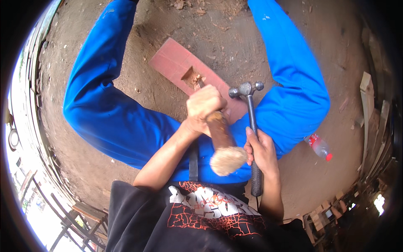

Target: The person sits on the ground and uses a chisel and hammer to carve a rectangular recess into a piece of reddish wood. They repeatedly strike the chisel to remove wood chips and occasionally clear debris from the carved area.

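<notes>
chisel (pixel 219 133) in your left hand (pixel 204 110), fist wrapped tight around the wooden handle just above the blade; mushroomed, frayed butt end (pixel 228 161) points back toward you. blade tip sits in a rough notch (pixel 191 78) cut into the reddish wooden board (pixel 180 67), which lies flat on bare dirt ground (pixel 235 46) between your knees in blue trousers (pixel 105 105).

right hand (pixel 262 152) closed around the dark grip of a ball-peen hammer (pixel 251 126), thumb along the shaft, steel head (pixel 246 89) raised upright just beside the left fist, not touching the chisel.

risks as judged from this:
- hammer head hangs near your left knuckles; a glancing strike off that splayed butt could slide onto the fingers.
- frayed handle end may shed splinters or split further under a blow.
- board looks held by nothing but its own weight; it may skate on loose dirt and the blade could jump the notch.
- chisel leans at a slant; too steep a strike could dig in and tear the notch wall.

plastic bottle with red cap (pixel 320 147) lies on the ground to your right, well apart. stacked timber offcuts (pixel 369 109) along the right edge.
</notes>
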`<control>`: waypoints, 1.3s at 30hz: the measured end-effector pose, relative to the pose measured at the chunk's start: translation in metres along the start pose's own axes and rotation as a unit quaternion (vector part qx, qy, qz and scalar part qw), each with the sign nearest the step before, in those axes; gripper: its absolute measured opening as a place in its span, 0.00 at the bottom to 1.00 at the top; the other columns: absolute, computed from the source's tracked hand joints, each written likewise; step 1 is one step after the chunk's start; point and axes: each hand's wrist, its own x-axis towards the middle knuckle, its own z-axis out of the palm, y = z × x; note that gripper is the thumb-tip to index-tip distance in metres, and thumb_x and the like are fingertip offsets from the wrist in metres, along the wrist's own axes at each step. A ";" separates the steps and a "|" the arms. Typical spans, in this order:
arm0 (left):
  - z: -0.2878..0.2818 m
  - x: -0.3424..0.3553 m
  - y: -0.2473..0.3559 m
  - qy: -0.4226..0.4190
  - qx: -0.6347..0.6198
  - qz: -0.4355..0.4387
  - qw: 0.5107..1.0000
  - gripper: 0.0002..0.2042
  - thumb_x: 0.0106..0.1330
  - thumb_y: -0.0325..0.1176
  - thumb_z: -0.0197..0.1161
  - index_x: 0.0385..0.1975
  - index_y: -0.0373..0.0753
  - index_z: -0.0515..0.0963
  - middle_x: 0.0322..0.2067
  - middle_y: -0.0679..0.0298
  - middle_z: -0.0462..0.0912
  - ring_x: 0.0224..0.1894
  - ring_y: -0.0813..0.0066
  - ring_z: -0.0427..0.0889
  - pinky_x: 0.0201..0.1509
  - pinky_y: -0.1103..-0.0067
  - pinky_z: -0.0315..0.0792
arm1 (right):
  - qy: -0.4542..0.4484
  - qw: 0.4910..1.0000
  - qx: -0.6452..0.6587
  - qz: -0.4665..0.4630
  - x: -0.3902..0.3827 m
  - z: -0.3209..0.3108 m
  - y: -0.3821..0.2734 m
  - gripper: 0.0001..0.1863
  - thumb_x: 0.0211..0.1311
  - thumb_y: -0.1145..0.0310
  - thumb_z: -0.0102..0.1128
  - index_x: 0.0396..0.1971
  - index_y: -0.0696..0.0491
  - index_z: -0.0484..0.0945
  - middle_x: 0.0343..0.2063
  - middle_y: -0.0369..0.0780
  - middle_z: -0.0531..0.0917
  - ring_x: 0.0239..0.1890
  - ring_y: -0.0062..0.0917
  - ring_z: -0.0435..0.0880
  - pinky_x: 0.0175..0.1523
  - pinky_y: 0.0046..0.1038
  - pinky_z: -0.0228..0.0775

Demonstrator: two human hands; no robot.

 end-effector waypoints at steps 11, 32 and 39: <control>0.034 0.017 -0.016 0.136 0.003 -0.037 0.990 0.12 0.31 0.33 0.63 0.14 0.41 0.66 0.11 0.60 0.65 0.14 0.58 0.69 0.18 0.69 0.61 | 0.111 0.985 0.062 -0.120 -0.037 -0.010 -0.024 0.25 0.75 0.43 0.39 0.30 0.50 0.67 0.12 0.32 0.65 0.07 0.16 0.60 0.12 0.21 0.56; 0.030 0.015 -0.038 0.243 0.040 -0.076 0.966 0.10 0.44 0.38 0.68 0.17 0.44 0.72 0.12 0.60 0.72 0.15 0.60 0.75 0.18 0.68 0.66 | 0.118 0.883 -0.033 -0.452 -0.184 0.001 -0.099 0.26 0.74 0.39 0.35 0.29 0.48 0.64 0.16 0.33 0.66 0.09 0.16 0.59 0.11 0.19 0.52; 0.033 0.021 -0.043 0.219 0.043 -0.099 0.970 0.08 0.38 0.38 0.63 0.13 0.46 0.71 0.10 0.61 0.72 0.15 0.57 0.77 0.18 0.65 0.66 | 0.265 0.850 -0.080 -0.449 -0.109 0.046 -0.043 0.21 0.74 0.52 0.40 0.26 0.53 0.63 0.14 0.35 0.62 0.08 0.20 0.59 0.12 0.24 0.56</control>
